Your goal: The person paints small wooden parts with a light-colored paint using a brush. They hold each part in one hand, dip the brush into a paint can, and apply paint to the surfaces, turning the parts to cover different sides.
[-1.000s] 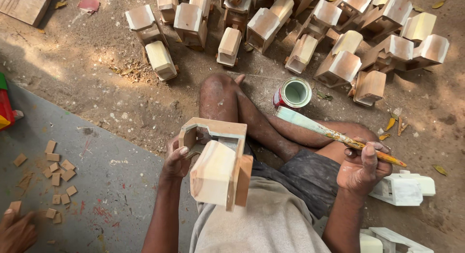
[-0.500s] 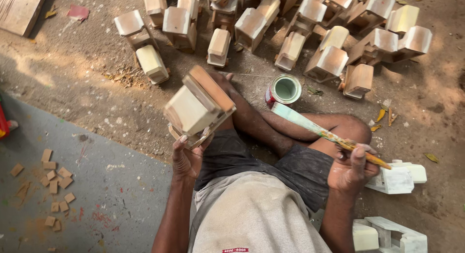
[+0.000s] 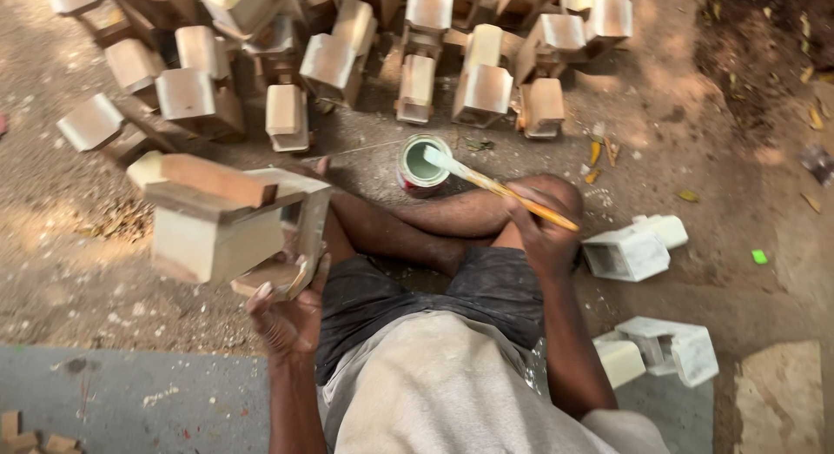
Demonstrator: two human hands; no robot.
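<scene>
**Wooden piece up in your left hand, brush at the paint can**

Your left hand (image 3: pixel 291 319) grips a bare wooden piece (image 3: pixel 228 228) from below, fingers curled round its lower edge, and holds it raised over the dirt ground (image 3: pixel 104 271) in front of your left knee. The piece is tilted and blurred, so its exact shape is hard to read.

Your right hand (image 3: pixel 540 232) is closed round a yellow-handled paintbrush (image 3: pixel 499 186), resting on your crossed legs. The pale bristles sit at the rim of a small open paint can (image 3: pixel 423 165) that stands on the ground just beyond your shins.

Past the can, a crowd of unpainted wooden pieces (image 3: pixel 347 59) fills the far side of the ground. To your right lie two white-painted pieces (image 3: pixel 634 250), one near your knee, the other (image 3: pixel 673 350) by your hip at the edge of a grey slab (image 3: pixel 130 402).
</scene>
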